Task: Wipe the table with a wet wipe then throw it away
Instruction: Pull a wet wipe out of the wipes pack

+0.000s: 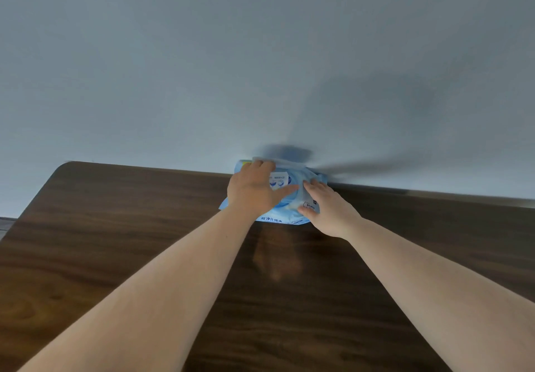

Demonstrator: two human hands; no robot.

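A light blue wet wipe pack (pixel 285 208) lies at the far edge of the dark wooden table (pixel 115 227), against the wall. My left hand (pixel 252 190) rests over the pack's left half, fingers curled onto its top edge, thumb stretched across the front. My right hand (pixel 327 206) is at the pack's right side and pinches a pale translucent sheet (pixel 305 193) there. I cannot tell whether that sheet is the pack's flap or a wipe. Both hands hide much of the pack.
A plain grey-blue wall (pixel 260 68) rises directly behind the table's far edge. The table's rounded far left corner (pixel 68 166) is in view, with a strip of floor (pixel 5 224) beyond it. The hands cast shadows on the wall.
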